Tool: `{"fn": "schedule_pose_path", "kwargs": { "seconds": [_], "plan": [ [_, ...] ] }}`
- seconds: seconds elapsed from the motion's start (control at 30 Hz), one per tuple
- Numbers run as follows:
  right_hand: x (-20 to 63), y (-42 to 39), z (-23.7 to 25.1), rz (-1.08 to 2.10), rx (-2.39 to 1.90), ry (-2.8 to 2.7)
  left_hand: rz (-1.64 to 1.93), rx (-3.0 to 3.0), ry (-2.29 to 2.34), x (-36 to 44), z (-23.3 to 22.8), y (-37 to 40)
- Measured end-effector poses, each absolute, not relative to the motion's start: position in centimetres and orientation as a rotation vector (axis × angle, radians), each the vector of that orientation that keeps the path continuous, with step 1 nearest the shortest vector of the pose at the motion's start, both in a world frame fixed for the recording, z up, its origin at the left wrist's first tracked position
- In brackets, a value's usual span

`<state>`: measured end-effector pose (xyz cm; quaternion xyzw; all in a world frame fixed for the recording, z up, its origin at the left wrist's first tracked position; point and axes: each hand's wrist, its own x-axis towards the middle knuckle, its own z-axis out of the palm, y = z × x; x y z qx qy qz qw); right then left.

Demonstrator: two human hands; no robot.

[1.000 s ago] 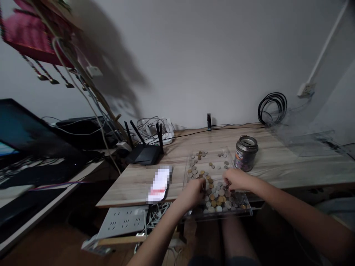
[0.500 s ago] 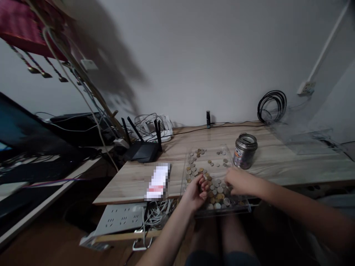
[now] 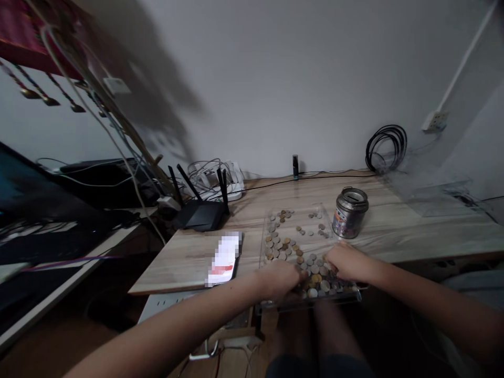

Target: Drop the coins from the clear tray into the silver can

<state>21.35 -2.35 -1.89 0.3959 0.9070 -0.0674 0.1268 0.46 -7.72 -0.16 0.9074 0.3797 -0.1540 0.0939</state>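
A pale wood-grain desk (image 3: 413, 231) runs in front of me, with a clear flat plastic tray (image 3: 271, 223) on its near edge. At the tray's two o'clock stands a round silver tin money box (image 3: 349, 212). Mixed silver and copper coins (image 3: 284, 245) fill the tray, a few small sorted clusters at twelve, a big heap at six still unsorted. My left hand (image 3: 280, 278) and right hand (image 3: 343, 261) rest on that heap, fingers curled; I cannot tell what they pinch.

tin (image 3: 349, 212) beside tray (image 3: 275, 223) (probably touching), phone (image 3: 225, 253) left

Mixed coins (image 3: 293, 247), seemingly loose, in clear tray (image 3: 263, 247)
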Motion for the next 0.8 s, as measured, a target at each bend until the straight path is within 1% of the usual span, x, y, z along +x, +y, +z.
{"fn": "schedule_pose_path", "kwargs": {
  "seconds": [0.07,0.2,0.3,0.4,0.5,0.63,0.73,0.8],
  "plan": [
    [21.6,-1.9,-2.6,-0.253,1.140,2.668,-0.392,2.715,1.039,0.7,-1.5,-7.3],
    [22.2,-1.1,-3.5,-0.389,1.168,2.757,0.049,2.543,0.923,1.0,-6.0,-6.3],
    [22.1,-1.0,-3.4,-0.476,1.246,2.758,0.225,2.290,0.861,1.7,-9.0,-5.5],
    [21.9,-1.2,-3.0,-0.593,1.328,2.745,0.358,2.085,0.914,2.4,-10.4,-5.0],
    [21.9,-1.6,-2.8,-0.703,1.379,2.785,0.393,2.170,0.929,2.7,-10.3,-4.8],
    [22.3,-1.7,-2.6,-0.782,1.437,2.894,0.420,2.242,1.032,2.7,-8.0,-4.7],
    [22.6,-1.5,-2.0,-0.844,1.588,2.995,0.583,2.044,1.186,2.5,-5.2,-4.7],
    [22.4,-1.4,-1.5,-1.064,1.663,3.039,0.696,1.747,1.221,2.5,-3.6,-4.9]
  ]
}}
